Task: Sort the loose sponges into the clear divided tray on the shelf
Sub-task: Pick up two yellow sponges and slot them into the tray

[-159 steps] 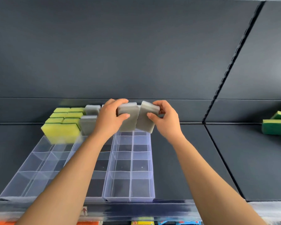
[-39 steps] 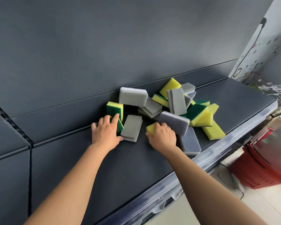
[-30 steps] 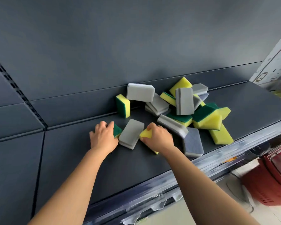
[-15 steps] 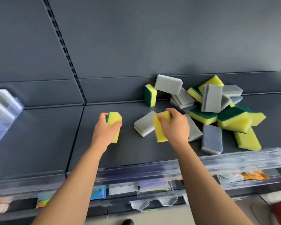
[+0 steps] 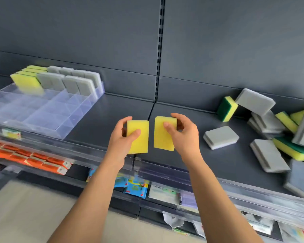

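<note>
Two yellow sponges stand upright, one clasped in each grip, left hand [image 5: 123, 137] and right hand [image 5: 182, 135] side by side.

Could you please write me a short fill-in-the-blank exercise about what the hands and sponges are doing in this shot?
1. Each hand, the left hand and the right hand, holds one ____ sponge.
2. The clear divided tray sits to the ____ of the hands.
3. The sponges standing in the tray's back rows are yellow and ____.
4. The loose pile of sponges lies on the shelf to the ____ of the hands.

Missing words: yellow; left; grey; right
</note>
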